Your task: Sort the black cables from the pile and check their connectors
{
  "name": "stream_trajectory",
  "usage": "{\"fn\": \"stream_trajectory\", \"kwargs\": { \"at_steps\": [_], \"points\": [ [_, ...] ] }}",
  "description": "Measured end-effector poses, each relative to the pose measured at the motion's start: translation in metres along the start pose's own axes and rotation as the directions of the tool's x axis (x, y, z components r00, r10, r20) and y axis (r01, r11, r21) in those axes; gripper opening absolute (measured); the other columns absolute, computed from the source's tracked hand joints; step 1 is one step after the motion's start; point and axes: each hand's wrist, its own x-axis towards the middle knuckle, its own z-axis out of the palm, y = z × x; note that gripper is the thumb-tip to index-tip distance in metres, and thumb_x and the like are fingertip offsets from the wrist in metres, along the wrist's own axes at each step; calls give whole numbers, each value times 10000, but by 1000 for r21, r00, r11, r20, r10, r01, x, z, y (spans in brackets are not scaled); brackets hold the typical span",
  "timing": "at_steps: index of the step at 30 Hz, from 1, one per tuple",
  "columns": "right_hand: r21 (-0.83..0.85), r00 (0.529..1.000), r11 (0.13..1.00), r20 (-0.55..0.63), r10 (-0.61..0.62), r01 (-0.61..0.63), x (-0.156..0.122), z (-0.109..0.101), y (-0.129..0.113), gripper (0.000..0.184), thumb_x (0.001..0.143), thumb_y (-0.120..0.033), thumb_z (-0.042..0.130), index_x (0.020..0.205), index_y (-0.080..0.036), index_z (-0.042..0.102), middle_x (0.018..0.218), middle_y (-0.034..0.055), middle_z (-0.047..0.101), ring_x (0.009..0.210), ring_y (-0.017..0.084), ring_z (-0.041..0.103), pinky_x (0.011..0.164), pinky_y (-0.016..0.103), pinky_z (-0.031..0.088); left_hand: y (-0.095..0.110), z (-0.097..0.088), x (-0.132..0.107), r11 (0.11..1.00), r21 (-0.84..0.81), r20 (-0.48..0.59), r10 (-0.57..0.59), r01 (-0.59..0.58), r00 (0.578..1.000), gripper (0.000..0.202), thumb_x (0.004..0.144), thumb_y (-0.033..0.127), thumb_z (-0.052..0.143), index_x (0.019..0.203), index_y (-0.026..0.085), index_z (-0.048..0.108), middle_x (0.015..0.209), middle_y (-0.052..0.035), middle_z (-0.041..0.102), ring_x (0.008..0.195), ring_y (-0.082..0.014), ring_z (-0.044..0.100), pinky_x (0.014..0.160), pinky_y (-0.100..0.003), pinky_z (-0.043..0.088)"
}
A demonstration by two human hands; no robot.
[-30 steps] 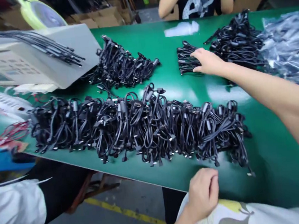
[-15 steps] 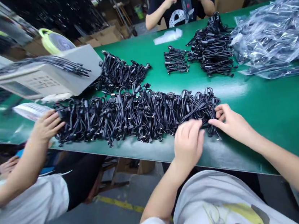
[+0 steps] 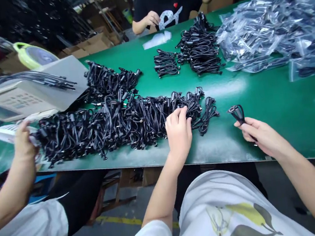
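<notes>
A long heap of bundled black cables (image 3: 118, 123) lies along the near side of the green table (image 3: 273, 100). My left hand (image 3: 179, 132) rests on the heap's right end, fingers curled into the cables. My right hand (image 3: 259, 136) is off to the right of the heap, closed on a single black cable bundle (image 3: 236, 113) whose loop sticks up above my fingers.
A person's hand (image 3: 23, 144) at the left touches the heap's left end beside a beige machine (image 3: 28, 97). Smaller cable piles (image 3: 197, 48) and bagged cables (image 3: 272, 27) lie further back. Another person (image 3: 166, 2) sits at the far side.
My right hand has pulled one cable bundle out of the heap's right end and moved right with it. My left hand shifted slightly up onto the heap.
</notes>
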Motion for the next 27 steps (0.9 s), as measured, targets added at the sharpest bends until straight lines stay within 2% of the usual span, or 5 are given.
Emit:
{"fn": "stream_trajectory", "kwargs": {
  "at_steps": [5,9,14,22,27],
  "points": [
    [273,938,952,345,39,-140,-38,43,-17,419,856,-584,754,948,-180,693,621,-50,422,507,85,320,478,237,230,47,-6,-36,625,-683,426,-79,378,901,372,913,461,730,1157,196,637,988,-50,680,855,-163,615,818,-298,500],
    [116,910,988,411,50,-107,-49,66,-13,396,915,-598,693,1003,-211,690,632,-48,428,493,92,332,447,235,264,55,-5,-53,232,-745,600,-176,625,781,450,774,486,864,971,178,600,858,9,605,774,-114,551,777,-252,470],
    [-100,949,991,309,-59,94,-49,83,-5,355,965,-584,628,938,-232,661,602,-51,417,473,102,365,424,234,306,51,-6,-55,64,-760,592,-341,647,730,516,644,475,942,832,171,570,785,36,567,744,-99,514,746,-234,442],
    [229,847,909,493,200,-348,-51,97,-12,433,894,-605,718,978,-188,637,578,-70,428,440,69,287,357,186,270,42,-13,-57,-127,-686,724,-211,716,656,428,744,468,876,903,140,653,620,52,525,551,-72,442,601,-237,380],
    [229,865,930,480,150,-288,-49,96,-6,412,880,-568,762,946,-179,646,617,-52,486,482,71,406,405,173,383,43,-14,-58,-155,-685,726,-228,712,649,419,750,450,879,911,141,646,639,61,536,535,-54,436,594,-228,374]
  ]
}}
